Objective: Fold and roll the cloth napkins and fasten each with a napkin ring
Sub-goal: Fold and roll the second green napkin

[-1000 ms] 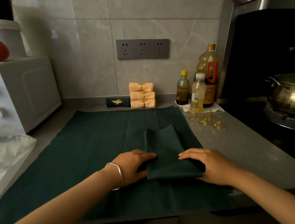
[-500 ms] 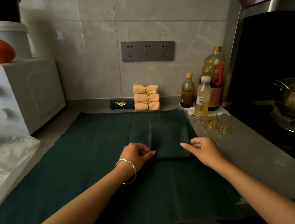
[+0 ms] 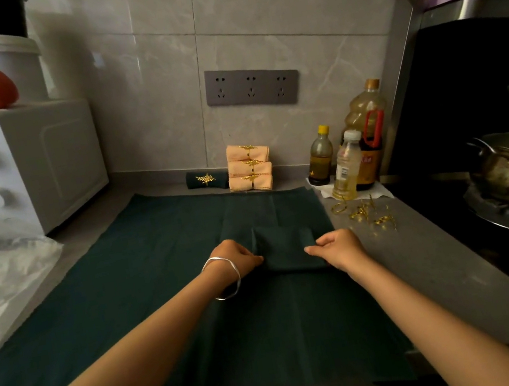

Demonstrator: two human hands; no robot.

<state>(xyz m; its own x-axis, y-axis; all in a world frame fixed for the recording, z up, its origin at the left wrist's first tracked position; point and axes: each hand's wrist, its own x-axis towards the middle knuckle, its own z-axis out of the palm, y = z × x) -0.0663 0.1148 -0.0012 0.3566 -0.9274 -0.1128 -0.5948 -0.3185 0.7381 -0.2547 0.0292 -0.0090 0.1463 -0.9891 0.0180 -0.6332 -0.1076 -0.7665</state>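
Change: a second ago both palms lay flat on the folded green napkin [image 3: 286,249] near the body. Now the fingers are curled at its two ends and the bundle sits further up the bench [image 3: 426,261], shorter front to back and thicker. It looks like rolling away from the body is under way. The far flap is still flat, so the roll is not finished.

Left grip [image 3: 237,256]: fingers curled, tips pinching the left end of the napkin, wrist low, bracelet [image 3: 227,278] slid toward the forearm. Right grip [image 3: 338,246]: thumb and forefinger pinching the right end, other fingers tucked. Both forearms reach straight forward, roughly symmetric.

Napkin location: on the large dark green cloth [image 3: 110,284] spread over the bench, right of its centre, between the two grips.

Task read: mid-roll on this napkin, no ring on it yet. Loose gold napkin rings [image 3: 366,213] lie on the bare bench just right of the cloth, near the right grip. Done pieces are at the wall: three peach rolls [image 3: 250,171] stacked, and one green roll [image 3: 207,179] beside them, all ringed.
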